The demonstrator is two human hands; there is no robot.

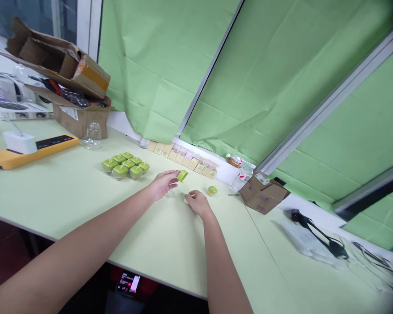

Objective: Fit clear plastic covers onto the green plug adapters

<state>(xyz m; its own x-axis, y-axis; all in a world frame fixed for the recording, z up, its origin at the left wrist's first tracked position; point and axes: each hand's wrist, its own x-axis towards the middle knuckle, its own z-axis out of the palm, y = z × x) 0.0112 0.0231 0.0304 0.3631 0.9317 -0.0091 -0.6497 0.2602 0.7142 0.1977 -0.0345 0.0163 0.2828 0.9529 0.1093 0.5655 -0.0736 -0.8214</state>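
Across the top of the frame, wide green curtains (163, 74). Below, from the left edge to the lower right, a pale green worktop (170, 244). At upper left, opened cardboard boxes (85, 122) one above another; lower, near the left edge, an orange power strip (57, 146) with a white plug. Right of centre, a smaller brown box (262, 194), just beside some plastic bottles. Along the back, below the curtains, a row of small paper boxes (186, 159).

Left of centre, a close group of cups with green lids (128, 165), apparently finished as to their lids. Near the middle, the left hand (165, 184), its grip closed on a loose green lid (182, 175). Lower and slightly to the right, the right hand (196, 201), with fingers pinched on a small pale thing (186, 199), too small to identify. Farther right, a single lidded cup (212, 190), apart from the group and seemingly closed also. Between the hands, apparently a clear cup (172, 192), faintly visible, without lid. Remaining, by judgement: only this lid, not yet on any cup.
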